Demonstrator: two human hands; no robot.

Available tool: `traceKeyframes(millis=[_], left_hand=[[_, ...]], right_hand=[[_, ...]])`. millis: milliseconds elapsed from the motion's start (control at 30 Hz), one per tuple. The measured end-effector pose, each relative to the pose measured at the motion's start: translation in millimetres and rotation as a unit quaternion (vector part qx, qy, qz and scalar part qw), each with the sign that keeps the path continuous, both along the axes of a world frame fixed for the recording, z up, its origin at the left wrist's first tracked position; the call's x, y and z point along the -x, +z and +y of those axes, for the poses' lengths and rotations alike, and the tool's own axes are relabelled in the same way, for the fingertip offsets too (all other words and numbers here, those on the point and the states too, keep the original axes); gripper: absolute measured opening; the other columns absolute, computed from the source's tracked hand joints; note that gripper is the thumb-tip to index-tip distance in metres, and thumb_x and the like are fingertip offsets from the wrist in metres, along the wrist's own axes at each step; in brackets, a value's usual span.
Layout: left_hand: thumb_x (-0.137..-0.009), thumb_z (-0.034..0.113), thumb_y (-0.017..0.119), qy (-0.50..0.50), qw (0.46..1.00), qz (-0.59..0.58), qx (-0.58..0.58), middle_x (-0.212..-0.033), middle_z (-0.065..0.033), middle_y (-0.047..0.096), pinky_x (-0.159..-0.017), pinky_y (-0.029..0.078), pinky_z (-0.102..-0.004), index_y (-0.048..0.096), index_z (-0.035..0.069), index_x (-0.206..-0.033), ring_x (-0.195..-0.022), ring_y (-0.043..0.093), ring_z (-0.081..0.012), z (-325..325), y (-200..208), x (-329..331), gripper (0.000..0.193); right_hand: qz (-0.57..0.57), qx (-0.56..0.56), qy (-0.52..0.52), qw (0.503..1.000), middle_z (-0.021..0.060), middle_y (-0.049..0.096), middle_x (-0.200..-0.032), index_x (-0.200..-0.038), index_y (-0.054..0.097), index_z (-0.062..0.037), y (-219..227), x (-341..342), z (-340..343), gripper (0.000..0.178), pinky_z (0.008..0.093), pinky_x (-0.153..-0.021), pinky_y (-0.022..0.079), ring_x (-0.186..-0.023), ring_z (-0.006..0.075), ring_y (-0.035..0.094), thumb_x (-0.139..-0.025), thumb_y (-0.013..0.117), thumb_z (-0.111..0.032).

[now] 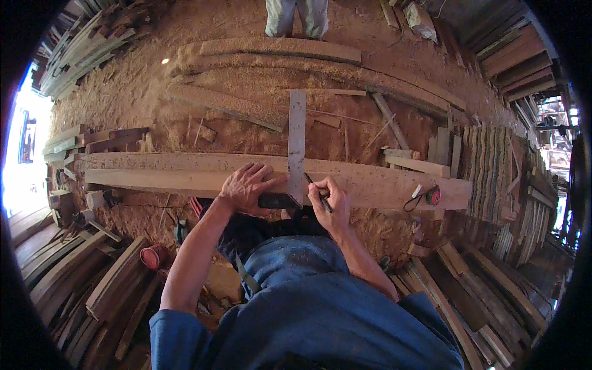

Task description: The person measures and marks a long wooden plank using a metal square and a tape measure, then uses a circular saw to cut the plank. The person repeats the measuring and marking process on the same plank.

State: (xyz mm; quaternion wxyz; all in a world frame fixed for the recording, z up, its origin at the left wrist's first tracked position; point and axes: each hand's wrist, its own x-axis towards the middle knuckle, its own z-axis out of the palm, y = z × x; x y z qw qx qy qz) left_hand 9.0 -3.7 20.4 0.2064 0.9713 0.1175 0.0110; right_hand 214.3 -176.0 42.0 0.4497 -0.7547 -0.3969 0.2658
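The floor (148, 74) is formed of reddish-brown earth, thickly strewn with sawdust (216, 102) towards eleven o'clock. Weathered planks (95, 46) are piled at ten o'clock, and broad boards (521, 65) are stacked at two. More timber is heaped at eight o'clock (80, 277) and at four (490, 296). Glaring daylight is admitted through openings at nine o'clock (26, 135) and three (558, 126); the edges are left dim.

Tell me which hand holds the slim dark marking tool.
The right hand, just right of the metal square's blade, grips the marking tool; the left hand rests at the square's black handle.
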Motion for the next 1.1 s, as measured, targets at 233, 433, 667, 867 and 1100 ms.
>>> traceKeyframes(millis=[233, 433, 667, 867, 1100], left_hand=[[-0.063, 0.063, 0.082, 0.007, 1.0, -0.005, 0.003, -0.131, -0.013, 0.058, -0.105, 0.047, -0.0527, 0.051, 0.033, -0.152, -0.12, 0.06, -0.0396, -0.6, 0.1, 0.6, 0.099], [-0.063, 0.07, 0.08, -0.001, 1.0, 0.011, -0.019, -0.13, -0.0141, 0.058, -0.11, 0.044, -0.0519, 0.046, 0.035, -0.155, -0.125, 0.057, -0.0382, -0.5, -0.6, 1.4, 0.104], [-0.063, 0.065, 0.081, -0.005, 1.0, 0.011, 0.014, -0.129, -0.0131, 0.058, -0.107, 0.046, -0.0507, 0.049, 0.031, -0.154, -0.121, 0.059, -0.0377, 1.9, 2.1, -1.3, 0.101], [-0.061, 0.06, 0.083, -0.001, 1.0, 0.013, 0.023, -0.126, -0.0119, 0.059, -0.105, 0.046, -0.0507, 0.049, 0.031, -0.154, -0.118, 0.059, -0.0374, 1.0, 6.9, -2.5, 0.103], [-0.065, 0.061, 0.083, -0.005, 0.999, 0.04, -0.003, -0.128, -0.0119, 0.057, -0.11, 0.045, -0.05, 0.042, 0.035, -0.158, -0.124, 0.057, -0.0354, -0.8, 11.0, -4.6, 0.105]], right_hand=[[-0.034, 0.031, 0.086, 0.995, 0.0081, 0.07, -0.074, -0.084, 0.062, -0.0064, 17.9, 0.5, -25.3, 0.017, 0.0368, -0.06, 0.053, -0.062, 0.0232, 0.068, -0.092, 0.074, -0.015], [0.032, 0.01, 0.011, 0.999, 0.0057, 0.072, -0.079, -0.088, 0.059, -0.0024, 0.1, -12.0, -13.0, 0.016, 0.0292, -0.064, 0.052, -0.068, 0.0084, 0.063, -0.097, 0.07, -0.01], [-0.031, -0.028, -0.005, 0.999, 0.005, 0.069, -0.074, -0.09, 0.06, -0.0024, -14.9, -14.2, 6.6, 0.019, 0.0281, -0.06, 0.05, -0.064, 0.0079, 0.06, -0.098, 0.071, -0.015], [-0.026, 0.016, 0.039, 0.999, 0.009, 0.066, -0.069, -0.088, 0.06, -0.0031, -0.5, -3.6, -5.6, 0.02, 0.0308, -0.059, 0.05, -0.062, 0.0124, 0.063, -0.098, 0.071, -0.016], [-0.012, 0.058, 0.086, 0.994, 0.0138, 0.072, -0.077, -0.088, 0.061, -0.0035, 15.2, -3.5, -35.6, 0.02, 0.037, -0.063, 0.053, -0.069, 0.0264, 0.072, -0.095, 0.072, -0.018]])
